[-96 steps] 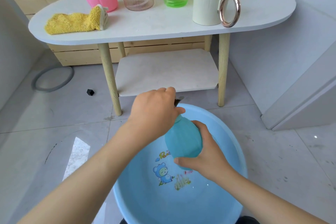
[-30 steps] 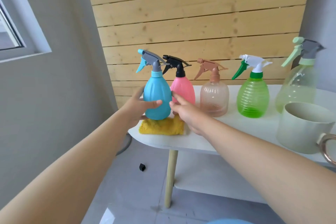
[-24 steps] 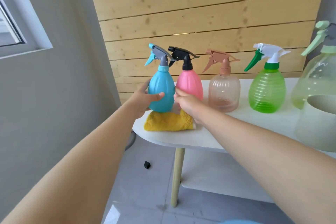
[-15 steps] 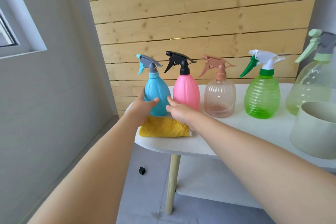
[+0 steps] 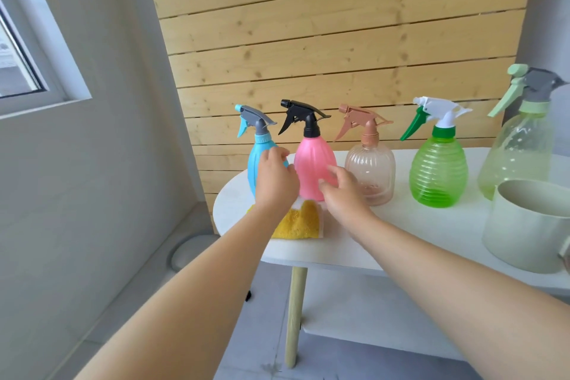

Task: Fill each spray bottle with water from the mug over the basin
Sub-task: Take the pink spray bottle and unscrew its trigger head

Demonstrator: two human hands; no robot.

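Five spray bottles stand in a row on the white table (image 5: 401, 238): blue (image 5: 253, 164), pink (image 5: 311, 157), clear brown (image 5: 371, 170), green (image 5: 438, 173) and a larger pale green one (image 5: 518, 151). The cream mug (image 5: 530, 225) stands at the right front. My left hand (image 5: 276, 180) hovers in front of the blue bottle's right side, fingers loosely bent, holding nothing. My right hand (image 5: 340, 191) reaches toward the pink bottle's lower right side with spread fingers, fingertips at its surface. The basin is out of view.
A yellow cloth (image 5: 299, 222) lies on the table's front left edge under my hands. A wooden plank wall stands behind the table. A window (image 5: 18, 71) and grey wall are at the left. A lower shelf (image 5: 370, 324) sits under the table.
The blue bottle came up from the basin and now stands on the table left of the pink one. My left hand has let go of it; both hands shifted right toward the pink bottle.
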